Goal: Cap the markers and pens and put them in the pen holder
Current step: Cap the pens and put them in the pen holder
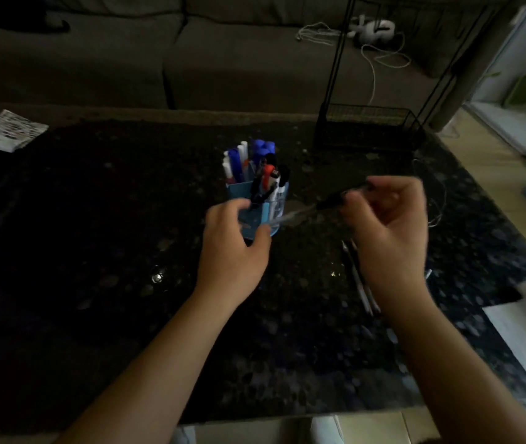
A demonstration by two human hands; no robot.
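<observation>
A blue pen holder (pixel 241 191) stands mid-table, filled with several capped markers and pens in blue, white, orange and black. My right hand (pixel 390 232) grips a pen (pixel 325 203) with a clear barrel and black grip, held slanted above the table just right of the holder. My left hand (pixel 234 251) sits in front of the holder, its thumb and fingers pinched at the pen's clear lower end; motion blur hides the exact contact. Two slim loose pens (pixel 359 283) lie on the table under my right wrist.
The dark speckled table (pixel 95 251) has a black wire rack (pixel 370 126) at its back right, white paper (pixel 524 328) at the right edge and printed packets (pixel 12 129) at the back left. A grey sofa (pixel 159 59) runs behind.
</observation>
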